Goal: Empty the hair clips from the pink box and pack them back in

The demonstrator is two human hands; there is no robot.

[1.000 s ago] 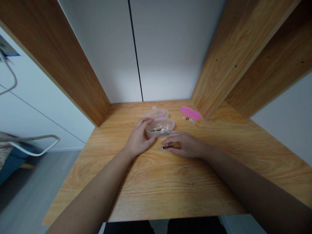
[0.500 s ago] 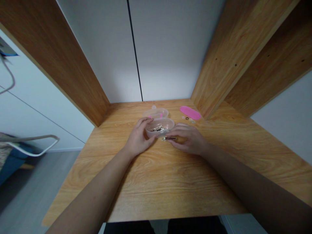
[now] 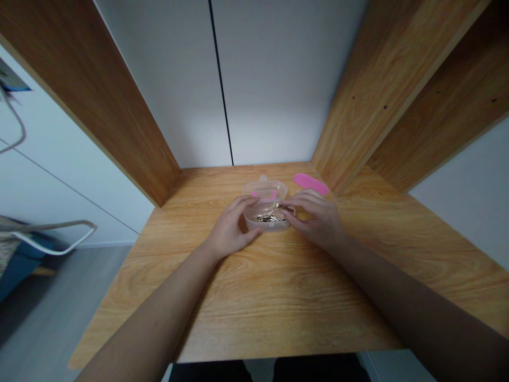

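A clear plastic case (image 3: 258,226) stands open on the wooden desk, its hinged lid (image 3: 264,187) with pink clasps tipped back behind it. My left hand (image 3: 233,225) grips the case's left side, thumb at the front and fingers at the back. Inside lie several small metallic hair clips (image 3: 268,218). Just above the case's right part, my right hand (image 3: 316,216) pinches a shiny hair clip (image 3: 286,208) between thumb and fingers. Its gold-coloured end points left over the opening.
A pink oval piece (image 3: 310,183) lies flat behind my right hand, by the upright wooden panel (image 3: 350,111). White panels (image 3: 270,106) close off the desk's back. On the left, another wooden panel (image 3: 119,116) rises from the desk (image 3: 254,297).
My right hand has lifted the hair clip from in front of the case to above its opening. The case has shifted slightly right and nearer. Small rings by the pink piece are now mostly covered.
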